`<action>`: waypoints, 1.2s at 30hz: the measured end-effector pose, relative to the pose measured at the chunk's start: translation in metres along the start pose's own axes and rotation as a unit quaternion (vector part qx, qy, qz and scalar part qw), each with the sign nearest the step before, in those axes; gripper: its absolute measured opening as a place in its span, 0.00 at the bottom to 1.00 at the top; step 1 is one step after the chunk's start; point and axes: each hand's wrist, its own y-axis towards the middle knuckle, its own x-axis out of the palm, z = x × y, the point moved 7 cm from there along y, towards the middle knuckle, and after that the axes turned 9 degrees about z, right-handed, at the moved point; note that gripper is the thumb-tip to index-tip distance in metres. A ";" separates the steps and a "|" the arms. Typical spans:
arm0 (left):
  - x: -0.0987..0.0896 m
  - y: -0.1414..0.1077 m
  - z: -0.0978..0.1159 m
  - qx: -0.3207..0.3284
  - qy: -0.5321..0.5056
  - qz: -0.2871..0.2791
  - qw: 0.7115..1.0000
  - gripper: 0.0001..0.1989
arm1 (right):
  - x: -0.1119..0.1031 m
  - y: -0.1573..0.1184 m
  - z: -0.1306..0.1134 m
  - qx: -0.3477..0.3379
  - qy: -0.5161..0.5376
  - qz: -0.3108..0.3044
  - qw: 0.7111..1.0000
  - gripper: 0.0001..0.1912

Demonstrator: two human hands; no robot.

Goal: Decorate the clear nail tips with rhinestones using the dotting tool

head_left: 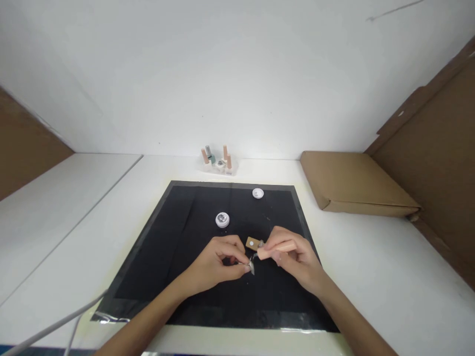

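clear tray [212,171] of bottles [229,166], cap [276,250] in right hand [297,258], small piece [252,268] in left hand [218,260]

1. We can read no text, label, brand, number or sign anywhere in this view.
2. We see a small dark mark low on a bottle [229,165] in the clear tray [211,171], too small to make out.
3. We find only a white dot on the brown block [256,244], without legible lettering.
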 end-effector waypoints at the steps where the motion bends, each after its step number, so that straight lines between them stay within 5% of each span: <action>1: 0.000 0.000 0.000 0.000 0.003 0.000 1.000 0.04 | -0.001 0.000 0.000 0.000 -0.002 0.007 1.000 0.07; 36: -0.002 0.001 0.001 -0.020 0.009 0.003 1.000 0.04 | 0.005 -0.002 -0.001 -0.033 0.006 -0.021 0.999 0.08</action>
